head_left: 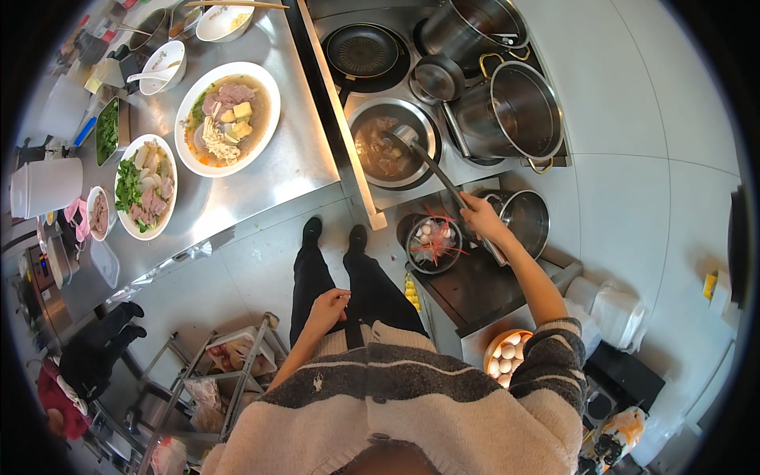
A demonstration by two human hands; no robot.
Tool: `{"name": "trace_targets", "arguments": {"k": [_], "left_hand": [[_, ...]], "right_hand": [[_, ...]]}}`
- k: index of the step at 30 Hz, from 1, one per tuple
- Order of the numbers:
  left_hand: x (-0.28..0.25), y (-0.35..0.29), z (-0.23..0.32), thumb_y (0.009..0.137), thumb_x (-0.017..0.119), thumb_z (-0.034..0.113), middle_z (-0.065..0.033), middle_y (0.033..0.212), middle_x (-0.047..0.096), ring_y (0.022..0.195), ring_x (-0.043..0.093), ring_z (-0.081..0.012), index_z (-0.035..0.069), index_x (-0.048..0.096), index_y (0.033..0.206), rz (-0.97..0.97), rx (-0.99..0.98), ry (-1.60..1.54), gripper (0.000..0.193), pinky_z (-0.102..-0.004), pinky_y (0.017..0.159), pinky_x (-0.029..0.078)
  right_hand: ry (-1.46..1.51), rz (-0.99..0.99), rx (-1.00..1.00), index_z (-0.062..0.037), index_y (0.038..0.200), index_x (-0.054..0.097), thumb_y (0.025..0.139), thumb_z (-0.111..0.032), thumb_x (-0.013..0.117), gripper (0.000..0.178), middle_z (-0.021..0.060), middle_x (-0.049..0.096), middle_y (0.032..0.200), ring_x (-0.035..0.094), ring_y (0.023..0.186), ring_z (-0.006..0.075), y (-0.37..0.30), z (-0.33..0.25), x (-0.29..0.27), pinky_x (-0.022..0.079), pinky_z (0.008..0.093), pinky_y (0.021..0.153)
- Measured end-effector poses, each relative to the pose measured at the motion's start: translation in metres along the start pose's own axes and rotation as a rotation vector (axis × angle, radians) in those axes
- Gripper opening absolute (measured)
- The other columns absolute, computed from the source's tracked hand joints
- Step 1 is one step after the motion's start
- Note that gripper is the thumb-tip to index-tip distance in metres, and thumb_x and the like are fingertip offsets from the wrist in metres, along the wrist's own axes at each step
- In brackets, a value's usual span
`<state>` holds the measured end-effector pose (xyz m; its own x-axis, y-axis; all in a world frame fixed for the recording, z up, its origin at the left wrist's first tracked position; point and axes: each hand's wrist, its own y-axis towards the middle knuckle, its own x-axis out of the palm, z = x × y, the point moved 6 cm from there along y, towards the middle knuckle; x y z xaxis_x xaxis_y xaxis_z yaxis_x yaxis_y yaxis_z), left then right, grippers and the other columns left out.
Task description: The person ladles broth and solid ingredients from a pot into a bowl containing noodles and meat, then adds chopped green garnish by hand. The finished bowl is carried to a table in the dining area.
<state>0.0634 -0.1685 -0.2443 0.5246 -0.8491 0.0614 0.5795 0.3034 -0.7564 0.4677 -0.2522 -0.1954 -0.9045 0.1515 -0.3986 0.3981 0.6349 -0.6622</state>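
My right hand (484, 219) is wrapped round the long handle of a ladle (437, 170). The ladle's head dips into a round steel pan (434, 134) of brown broth with pieces in it, on the stove. In front of my waist hangs my left hand (326, 310), its fingers curled in with nothing visible in them. Below the ladle handle stands a pot (434, 267) holding eggs, clear plastic and red strips. On the steel counter at the left are a large white bowl of soup (184, 150) with meat and yellow pieces, and an oval bowl (168, 214) with meat and greens.
A black frying pan (362, 51), a small saucepan (437, 77) and tall steel pots (518, 111) crowd the stove. Another pot (529, 222) stands beside my right hand. A basket of eggs (492, 348) is by my right elbow. A metal rack (247, 360) stands at my left.
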Motion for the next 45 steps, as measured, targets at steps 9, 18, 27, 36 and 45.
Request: {"name": "trace_targets", "arguments": {"k": [9,18,27,36,45], "left_hand": [[-0.001,0.001,0.002,0.091,0.055,0.020,-0.0042,0.059,0.059,0.051,0.058,-0.0106,0.000,0.063,0.103,0.003,-0.001,0.023,0.025,-0.0243,0.049,0.043],[-0.001,-0.002,0.004,0.090,0.055,0.019,-0.0042,0.060,0.059,0.051,0.057,-0.0104,-0.001,0.063,0.105,0.017,-0.012,0.043,0.025,-0.0238,0.049,0.042],[0.003,0.000,0.000,0.090,0.055,0.019,-0.0045,0.058,0.059,0.052,0.057,-0.0110,-0.001,0.063,0.105,-0.003,-0.009,0.029,0.026,-0.0238,0.050,0.042],[0.005,-0.001,0.002,0.092,0.055,0.017,-0.0014,0.059,0.057,0.049,0.053,-0.0082,0.001,0.063,0.104,0.011,-0.028,0.013,0.022,-0.0225,0.046,0.039],[0.006,-0.001,0.006,0.092,0.054,0.017,-0.0019,0.059,0.056,0.049,0.053,-0.0086,0.001,0.063,0.106,-0.007,-0.031,0.050,0.023,-0.0229,0.047,0.040]], "right_hand": [[0.385,-0.043,0.152,-0.0016,0.143,0.028,0.090,-0.006,0.049,0.057,0.0002,0.045,0.068,0.042,0.045,0.0063,-0.030,0.023,0.014,0.036,0.0210,0.033],[-0.502,0.223,-0.211,-0.0053,0.140,0.034,0.088,-0.010,0.051,0.056,0.0256,0.060,0.085,0.061,0.068,0.0418,-0.049,0.018,0.040,0.049,0.0466,0.058],[-0.355,0.210,-0.337,-0.0037,0.136,0.038,0.087,-0.011,0.054,0.052,0.0277,0.059,0.089,0.059,0.076,0.0437,-0.052,0.011,0.044,0.048,0.0458,0.067],[-0.190,0.152,-0.215,0.0012,0.135,0.040,0.084,-0.007,0.055,0.054,0.0309,0.059,0.093,0.061,0.082,0.0386,-0.026,0.030,0.080,0.047,0.0402,0.074],[-0.014,0.193,-0.194,0.0042,0.131,0.044,0.083,-0.008,0.056,0.050,0.0199,0.061,0.073,0.057,0.054,0.0267,-0.026,0.028,0.098,0.047,0.0338,0.057]]}}
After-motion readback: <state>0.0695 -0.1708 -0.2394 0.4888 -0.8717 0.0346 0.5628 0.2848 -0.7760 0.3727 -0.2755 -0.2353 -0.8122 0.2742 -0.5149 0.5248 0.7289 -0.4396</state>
